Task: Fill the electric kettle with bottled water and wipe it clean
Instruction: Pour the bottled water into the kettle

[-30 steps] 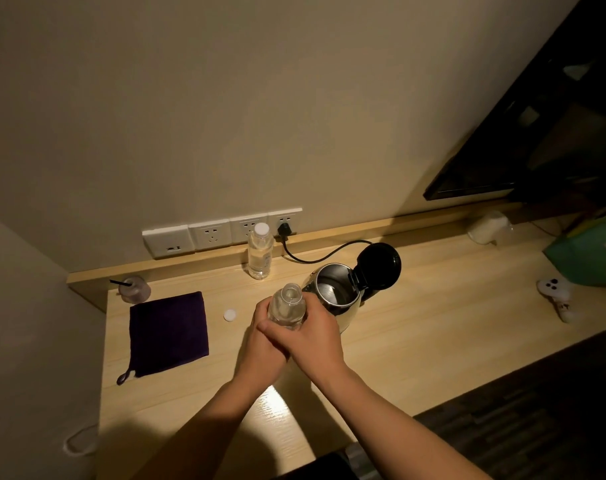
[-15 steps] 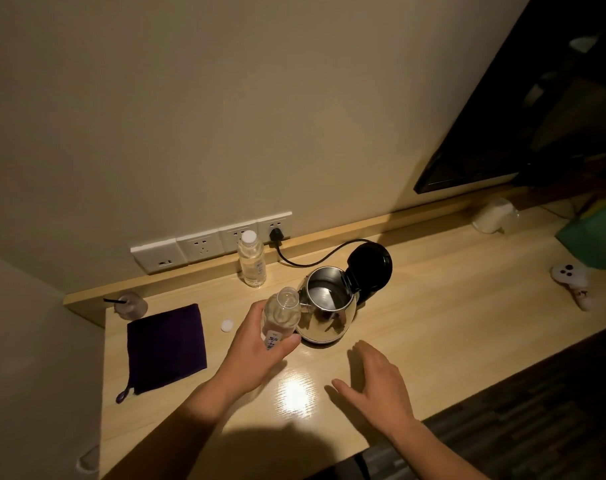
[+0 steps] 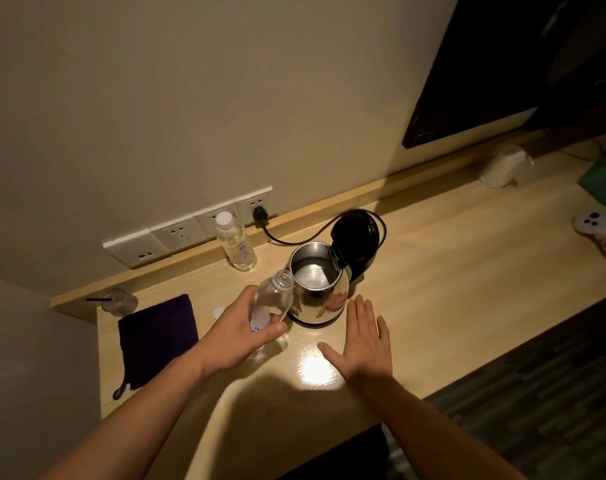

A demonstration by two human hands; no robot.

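A steel electric kettle (image 3: 320,299) stands on the wooden desk (image 3: 433,289) with its black lid (image 3: 355,237) flipped up and its shiny inside visible. My left hand (image 3: 239,336) grips an uncapped clear water bottle (image 3: 275,299), tilted with its mouth close to the kettle's left rim. My right hand (image 3: 362,341) lies flat on the desk, fingers spread, just in front of the kettle. A second, capped water bottle (image 3: 235,245) stands by the wall. A dark purple cloth (image 3: 156,337) lies at the left, with a white bottle cap (image 3: 218,311) beside it.
Wall sockets (image 3: 180,233) sit behind the desk, and the kettle's black cord (image 3: 294,240) is plugged into one. A small lidded cup with a straw (image 3: 119,301) stands at the back left. A white bag (image 3: 506,168), a green object (image 3: 603,181) and a white toy (image 3: 599,230) occupy the right.
My right hand let go of the bottle and came down flat on the desk. My left hand kept the open bottle and tipped its mouth toward the kettle.
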